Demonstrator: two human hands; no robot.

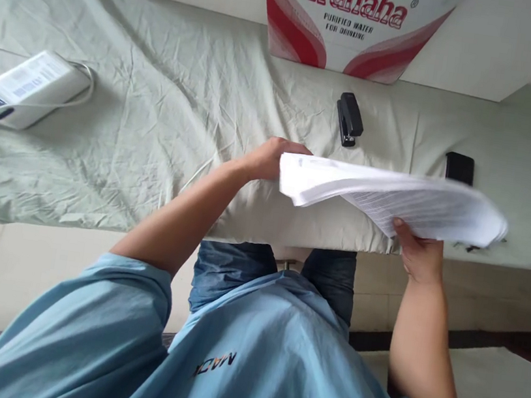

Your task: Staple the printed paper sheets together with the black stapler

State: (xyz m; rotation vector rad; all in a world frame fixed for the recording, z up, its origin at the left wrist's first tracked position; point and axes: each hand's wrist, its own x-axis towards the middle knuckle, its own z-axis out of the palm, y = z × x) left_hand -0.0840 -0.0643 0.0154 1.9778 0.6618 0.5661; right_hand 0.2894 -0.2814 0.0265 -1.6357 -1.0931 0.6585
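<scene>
A sheaf of printed paper sheets (pixel 394 194) is held up over the front part of the cloth-covered table, bent and partly blurred. My right hand (pixel 420 252) grips its lower edge right of the middle, thumb on the printed face and fingers behind. At the sheaf's left end is my left hand (pixel 271 157), bent round its edge; the thumb and fingertips are hidden behind the paper. Beyond the sheets lies a black stapler (pixel 350 118), touched by neither hand.
A white and red water carton (pixel 338 31) stands at the back of the table against the wall. On the left lies a white box (pixel 29 87) with a pale cable. A black object (pixel 460 167) is partly covered by the paper. Pale green wrinkled cloth (pixel 157 124) covers the table.
</scene>
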